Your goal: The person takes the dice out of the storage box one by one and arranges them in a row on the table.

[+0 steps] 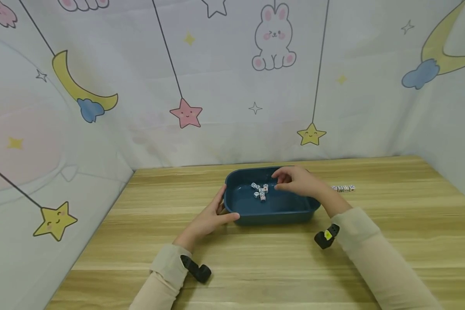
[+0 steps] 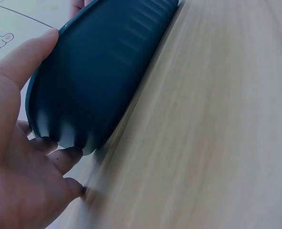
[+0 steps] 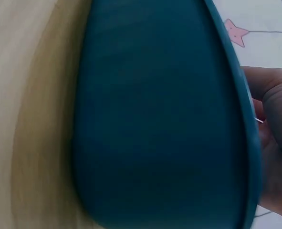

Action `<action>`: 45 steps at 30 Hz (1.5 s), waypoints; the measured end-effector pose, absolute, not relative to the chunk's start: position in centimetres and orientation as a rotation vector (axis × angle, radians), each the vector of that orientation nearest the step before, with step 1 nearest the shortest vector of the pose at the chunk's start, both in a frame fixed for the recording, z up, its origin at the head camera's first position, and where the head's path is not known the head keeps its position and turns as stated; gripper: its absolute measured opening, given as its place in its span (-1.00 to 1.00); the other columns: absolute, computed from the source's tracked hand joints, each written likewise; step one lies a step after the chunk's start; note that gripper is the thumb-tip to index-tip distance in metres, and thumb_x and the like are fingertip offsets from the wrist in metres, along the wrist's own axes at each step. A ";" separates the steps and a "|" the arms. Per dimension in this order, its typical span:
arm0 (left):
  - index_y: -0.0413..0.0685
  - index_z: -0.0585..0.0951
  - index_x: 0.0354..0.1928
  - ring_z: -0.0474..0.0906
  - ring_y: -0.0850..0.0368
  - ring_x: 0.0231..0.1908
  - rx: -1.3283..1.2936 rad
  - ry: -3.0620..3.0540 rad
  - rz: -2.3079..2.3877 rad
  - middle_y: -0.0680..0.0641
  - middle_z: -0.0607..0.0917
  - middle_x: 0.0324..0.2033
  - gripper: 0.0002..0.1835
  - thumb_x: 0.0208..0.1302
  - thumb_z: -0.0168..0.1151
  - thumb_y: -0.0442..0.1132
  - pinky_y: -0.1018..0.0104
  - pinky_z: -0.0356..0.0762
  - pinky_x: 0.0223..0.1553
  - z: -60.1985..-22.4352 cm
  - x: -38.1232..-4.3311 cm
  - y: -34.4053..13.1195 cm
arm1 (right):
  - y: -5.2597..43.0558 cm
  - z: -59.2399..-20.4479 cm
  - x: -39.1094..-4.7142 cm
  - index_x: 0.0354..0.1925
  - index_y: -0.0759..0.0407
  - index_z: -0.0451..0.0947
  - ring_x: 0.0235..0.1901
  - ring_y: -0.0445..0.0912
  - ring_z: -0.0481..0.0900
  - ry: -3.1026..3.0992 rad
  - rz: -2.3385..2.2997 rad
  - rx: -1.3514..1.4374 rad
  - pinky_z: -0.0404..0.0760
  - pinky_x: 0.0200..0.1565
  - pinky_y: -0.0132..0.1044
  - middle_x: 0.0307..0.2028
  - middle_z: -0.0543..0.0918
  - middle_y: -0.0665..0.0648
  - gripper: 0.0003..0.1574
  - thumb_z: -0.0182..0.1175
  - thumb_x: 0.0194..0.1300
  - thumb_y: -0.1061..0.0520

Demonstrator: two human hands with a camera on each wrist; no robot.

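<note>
A dark blue rectangular tub (image 1: 277, 216) stands on the wooden table. Inside, toward its left half, lie several small white dice (image 1: 262, 196) in a loose cluster. My left hand (image 1: 207, 221) rests against the tub's left end, its thumb along the near rim and its straight fingers on the end wall; the left wrist view shows those fingertips (image 2: 67, 155) low on that wall. Over the tub's right part hovers my right hand (image 1: 300, 183), fingers loosely bent and thumb apart from the index finger. In the right wrist view the tub wall hides much of this hand (image 3: 276, 124).
Right of the tub, a straight row of white dice (image 1: 345, 188) lies on the table (image 1: 255, 267), partly hidden behind the right forearm. Behind the table's far edge hangs a pale cloth (image 1: 232, 142) printed with stars, moons and a rabbit. Each wrist wears a small black camera (image 1: 325, 237).
</note>
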State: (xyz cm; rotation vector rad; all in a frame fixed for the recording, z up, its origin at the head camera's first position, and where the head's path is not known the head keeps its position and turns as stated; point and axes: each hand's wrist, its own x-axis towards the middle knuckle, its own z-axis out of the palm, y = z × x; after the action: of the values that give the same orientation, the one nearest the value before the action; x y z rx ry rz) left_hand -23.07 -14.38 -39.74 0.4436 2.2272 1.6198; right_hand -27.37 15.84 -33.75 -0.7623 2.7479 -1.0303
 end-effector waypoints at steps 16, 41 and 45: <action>0.29 -0.25 0.53 -0.03 0.03 0.46 0.432 2.204 1.655 0.01 -0.15 0.51 0.09 0.23 0.35 -0.11 0.03 0.08 0.39 -39.5 -23.0 -14.2 | 13.3 -35.6 -27.8 0.06 0.31 0.55 -0.30 -0.11 0.57 2.692 -0.970 -0.775 0.58 -0.17 -0.18 -0.34 0.62 0.07 -0.60 0.26 0.27 0.19; 0.32 -0.26 0.53 -0.06 0.03 0.47 0.421 2.213 1.640 0.03 -0.18 0.52 0.11 0.20 0.37 -0.05 0.02 0.08 0.39 -39.6 -22.9 -14.3 | 12.2 -36.8 -28.0 -0.07 0.26 0.61 -0.45 -0.16 0.45 2.661 -0.832 -0.737 0.47 -0.34 -0.31 -0.44 0.57 0.05 -0.73 0.27 0.25 0.22; 0.32 -0.26 0.53 -0.07 0.03 0.47 0.420 2.217 1.634 0.03 -0.18 0.52 0.10 0.22 0.36 -0.07 0.02 0.07 0.39 -39.5 -22.9 -14.3 | 12.1 -36.9 -27.9 -0.09 0.26 0.61 -0.45 -0.15 0.45 2.668 -0.822 -0.746 0.47 -0.33 -0.30 -0.45 0.56 0.06 -0.75 0.28 0.25 0.23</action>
State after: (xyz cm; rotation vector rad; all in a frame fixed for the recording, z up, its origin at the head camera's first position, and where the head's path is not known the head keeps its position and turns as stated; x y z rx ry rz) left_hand -22.90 -14.29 -39.55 0.4203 2.2173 1.6342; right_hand -27.92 12.15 -36.88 -0.7458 2.6682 -0.8221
